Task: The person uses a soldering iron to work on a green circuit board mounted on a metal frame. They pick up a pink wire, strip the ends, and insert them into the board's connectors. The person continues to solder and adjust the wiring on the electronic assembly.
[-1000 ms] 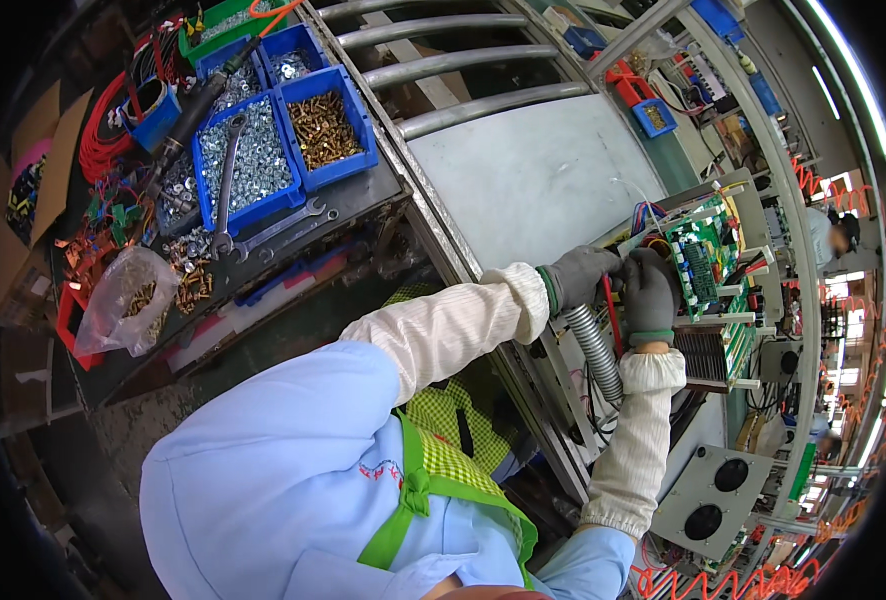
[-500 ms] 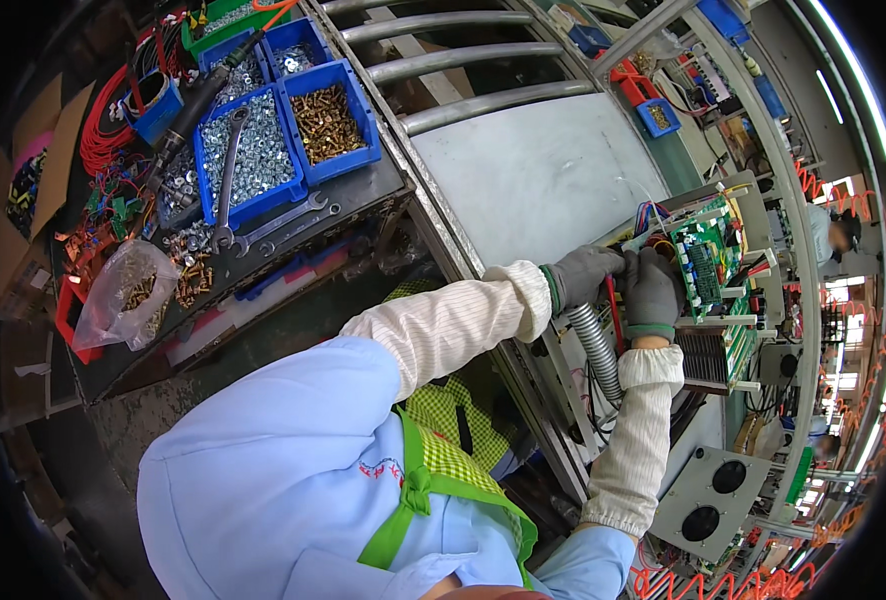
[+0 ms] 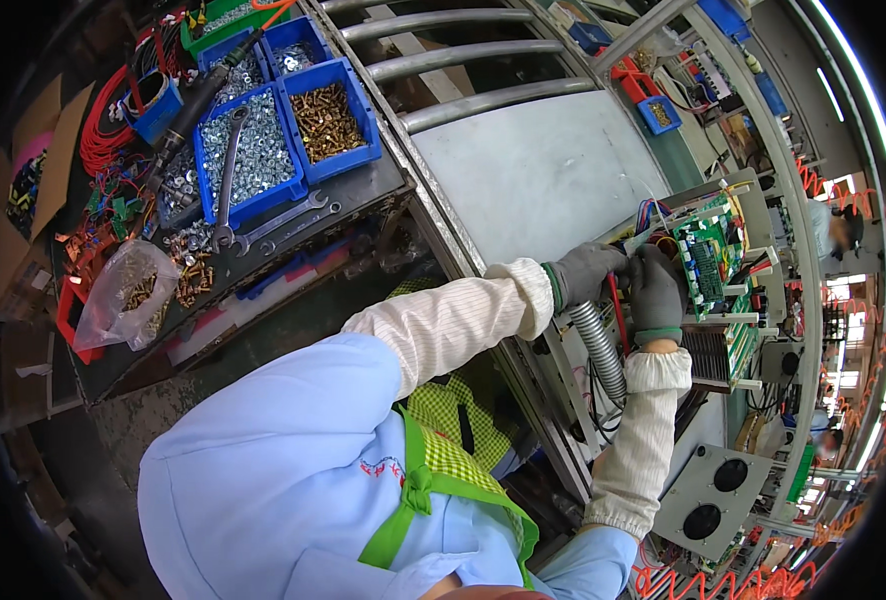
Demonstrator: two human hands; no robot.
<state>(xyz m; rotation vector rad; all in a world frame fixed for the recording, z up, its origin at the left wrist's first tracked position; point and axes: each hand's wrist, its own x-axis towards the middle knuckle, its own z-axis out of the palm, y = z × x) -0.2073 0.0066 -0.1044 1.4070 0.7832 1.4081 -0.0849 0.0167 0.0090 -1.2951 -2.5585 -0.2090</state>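
Both hands wear grey gloves and work side by side at an opened electrical unit with a green circuit board. My left hand has its fingers closed at the unit's near left side, above a ribbed metal-grey hose. A red cable-like strip runs down from the left fingertips; whether they grip it is unclear. Just to the right, my right hand is closed, its fingertips bent in beside the coloured wires. Whatever its fingers pinch is hidden by the glove.
Blue bins of silver fasteners and brass-coloured screws stand on the left bench with wrenches and a power tool. A pale board lies over metal rollers. A grey two-fan panel sits at lower right.
My right hand and forearm have shifted slightly to the right. The left hand stays almost in place, with its fingers still closed near the red strip.
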